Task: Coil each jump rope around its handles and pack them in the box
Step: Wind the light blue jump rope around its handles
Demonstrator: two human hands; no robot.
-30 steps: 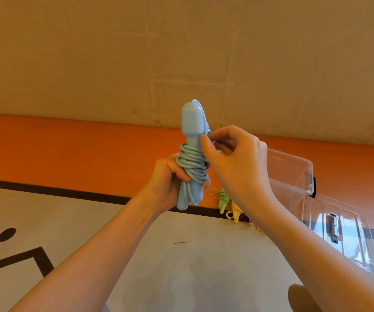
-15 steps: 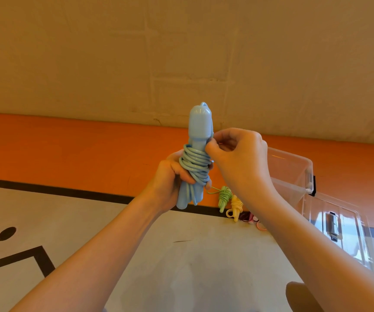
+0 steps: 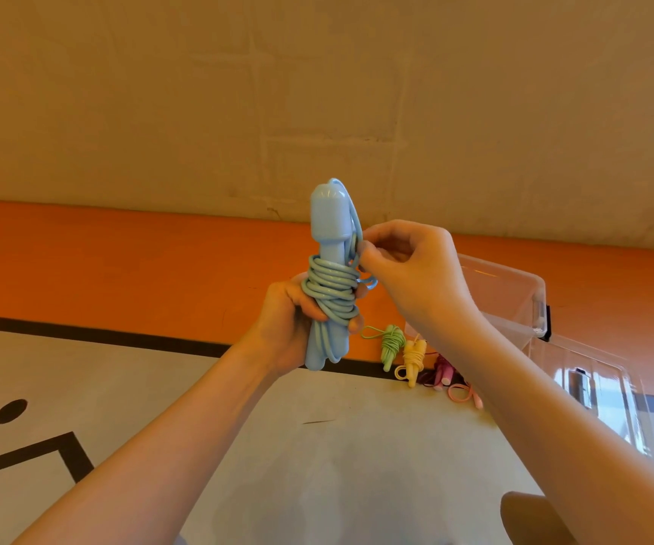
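Head view: left hand (image 3: 284,328) wrapped around blue jump rope (image 3: 327,281), right hand (image 3: 408,269) pinching its cord.

The blue jump rope (image 3: 329,287) looks smooth, glossy plastic; the box (image 3: 514,304) is clear glossy plastic.

One cam only, head-worn, wide-angle, facing fwd and down. Close on the grip: left hand (image 3: 292,328) and right hand (image 3: 408,269) meet mid-frame on the blue jump rope (image 3: 331,285), both forearms entering from the bottom edge. Beyond the grip, floor (image 3: 317,446) then wall (image 3: 317,92) across the top half. Clear box (image 3: 514,293) right of the grip, farther off. No 2nd view, so no shared area.
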